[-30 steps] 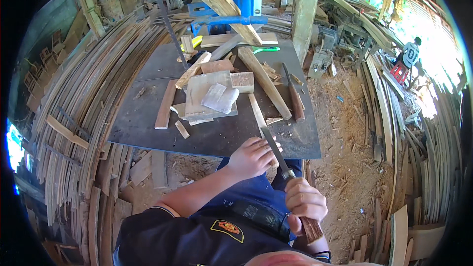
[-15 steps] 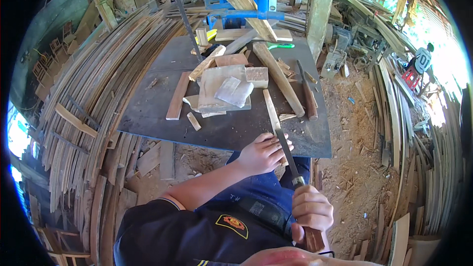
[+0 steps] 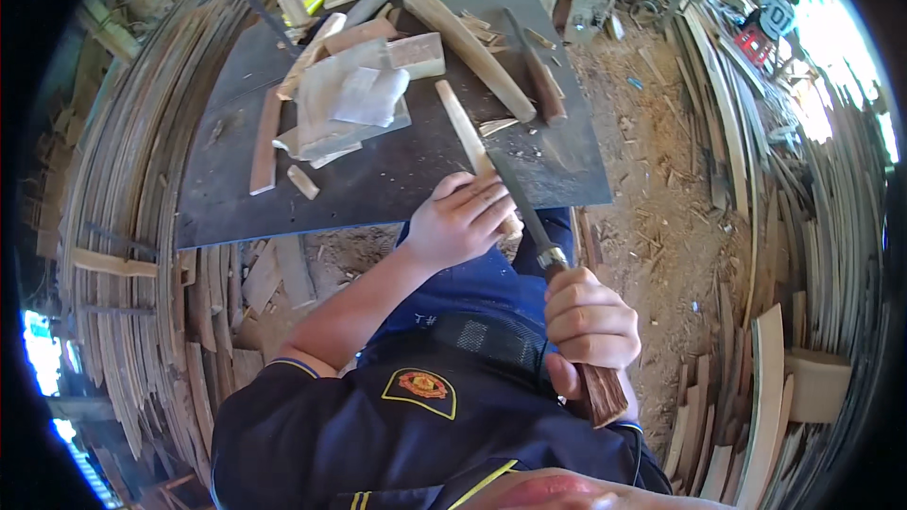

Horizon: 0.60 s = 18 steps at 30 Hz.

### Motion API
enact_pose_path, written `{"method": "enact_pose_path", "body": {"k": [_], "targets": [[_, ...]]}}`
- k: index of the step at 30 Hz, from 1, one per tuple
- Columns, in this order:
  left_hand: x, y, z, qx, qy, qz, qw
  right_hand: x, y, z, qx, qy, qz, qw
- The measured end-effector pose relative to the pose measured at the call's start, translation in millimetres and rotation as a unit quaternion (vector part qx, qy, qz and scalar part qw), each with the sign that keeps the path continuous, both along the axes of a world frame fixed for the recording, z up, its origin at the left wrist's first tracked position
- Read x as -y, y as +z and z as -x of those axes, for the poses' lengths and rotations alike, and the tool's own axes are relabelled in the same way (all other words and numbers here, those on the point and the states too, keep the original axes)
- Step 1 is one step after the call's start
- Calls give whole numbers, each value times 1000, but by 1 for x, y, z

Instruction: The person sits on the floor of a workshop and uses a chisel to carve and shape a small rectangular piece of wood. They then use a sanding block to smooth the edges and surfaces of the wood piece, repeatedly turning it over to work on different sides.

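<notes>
A narrow pale wooden strip (image 3: 459,123) juts over the near edge of the dark table. My left hand (image 3: 458,222) is closed over its near end, with the fingers bent across the top. In my right hand (image 3: 590,323), the fist is wrapped round the brown wooden handle of a long dark file (image 3: 520,194). Its blade slants up and to the left, alongside the strip and just beside my left fingertips. Whether blade and wood touch, I cannot tell.
On the dark table (image 3: 378,194) lie stacked wood blocks with a crumpled pale sheet (image 3: 370,96), a thick wooden bar (image 3: 470,57) and another wooden-handled tool (image 3: 540,76). Long planks (image 3: 142,151) line the left side. A person (image 3: 777,14) is at the far right.
The view has tilted down, so the table sits higher and further left in the picture. Both hands keep their holds; the file still lies along the strip.
</notes>
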<state>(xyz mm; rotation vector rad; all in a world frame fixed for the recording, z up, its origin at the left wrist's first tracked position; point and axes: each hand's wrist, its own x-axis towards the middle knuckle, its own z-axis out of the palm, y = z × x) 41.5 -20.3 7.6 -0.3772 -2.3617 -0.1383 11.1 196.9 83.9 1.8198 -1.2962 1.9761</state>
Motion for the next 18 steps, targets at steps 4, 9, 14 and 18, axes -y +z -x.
{"method": "enact_pose_path", "body": {"k": [4,9,14,18], "targets": [[0,-3,-2,5,11,13,1000,-1,2,-1,-6,4,28,1000],[-2,0,2,-4,15,19,1000,-9,-10,-9,-6,54,59,997],[1,2,4,12,31,-2,999,7,-21,7,3,22,23,1000],[0,2,4,25,30,-4,999,4,-9,6,7,28,5,1000]]}}
